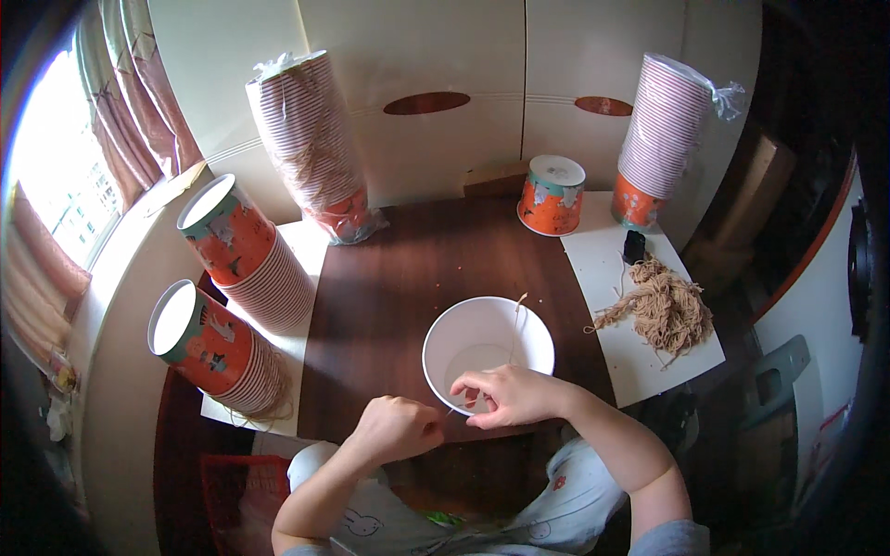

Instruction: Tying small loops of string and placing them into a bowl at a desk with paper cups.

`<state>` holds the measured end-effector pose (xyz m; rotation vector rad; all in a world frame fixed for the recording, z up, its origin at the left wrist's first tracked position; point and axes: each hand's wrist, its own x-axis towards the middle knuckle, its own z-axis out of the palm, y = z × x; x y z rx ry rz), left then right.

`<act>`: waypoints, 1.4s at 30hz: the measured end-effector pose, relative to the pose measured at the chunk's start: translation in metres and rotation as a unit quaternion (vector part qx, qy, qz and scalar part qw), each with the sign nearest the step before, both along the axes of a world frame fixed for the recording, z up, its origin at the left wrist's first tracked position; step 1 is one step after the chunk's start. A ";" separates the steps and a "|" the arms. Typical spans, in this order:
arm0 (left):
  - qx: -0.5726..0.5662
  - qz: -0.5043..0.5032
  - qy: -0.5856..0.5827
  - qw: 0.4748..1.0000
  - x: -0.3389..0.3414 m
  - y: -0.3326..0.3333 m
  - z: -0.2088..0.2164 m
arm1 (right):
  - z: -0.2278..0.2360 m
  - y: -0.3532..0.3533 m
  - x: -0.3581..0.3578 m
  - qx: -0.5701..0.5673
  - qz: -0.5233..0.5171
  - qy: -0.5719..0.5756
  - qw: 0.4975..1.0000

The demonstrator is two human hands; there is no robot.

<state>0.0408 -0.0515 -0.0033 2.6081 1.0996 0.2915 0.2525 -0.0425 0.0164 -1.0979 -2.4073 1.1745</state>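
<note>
At a dark wooden table (pixel 389 306) beside a curtained window (pixel 65 139), you work with both hands over a white-lined paper bucket (pixel 464 326), which stands mouth up near the table's close edge. Your right hand (pixel 501 396) reaches across the bucket's near rim, its index finger bent and thumb held apart from it; whether the fingertips grip anything, one cannot tell. Your left hand (pixel 399 429), curled into a loose fist, sits just outside the rim at left; its fingertips are turned from view, and its grasp cannot be told. A tan cord (pixel 514 338) rises along the bucket's inner wall to the far right rim. To your right, a tangled heap of tan twine (pixel 672 310) lies on a white board (pixel 640 371), a small black object (pixel 634 246) touching its far end. Behind it rises a wrapped bucket stack (pixel 663 134), near an upturned orange bucket (pixel 551 206). To your left stand two upturned orange stacks (pixel 243 255), with a plastic-wrapped stack (pixel 308 139) farther back.
</note>
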 end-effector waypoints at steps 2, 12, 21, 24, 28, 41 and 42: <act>-0.021 -0.018 0.012 1.000 -0.007 0.005 0.010 | 0.000 -0.001 0.001 0.033 0.006 0.017 0.999; -0.454 -0.200 -0.567 0.658 -0.017 0.007 0.021 | 0.009 0.004 0.013 0.048 -0.051 0.040 0.997; -0.410 0.035 -0.372 0.832 0.012 0.007 0.010 | 0.006 0.003 0.005 0.166 -0.007 0.191 0.967; -0.390 0.028 -0.368 0.844 0.015 0.005 0.010 | 0.010 0.002 0.003 0.194 0.004 0.186 0.963; -0.455 0.058 -0.369 0.809 0.013 0.006 0.014 | 0.002 0.003 0.005 0.285 -0.039 0.099 0.952; -0.366 0.040 -0.415 0.832 0.010 0.009 0.007 | -0.003 -0.001 0.002 0.392 -0.123 0.042 0.911; -0.372 0.051 -0.425 0.824 0.009 0.009 0.006 | -0.003 -0.001 0.002 0.399 -0.140 0.039 0.905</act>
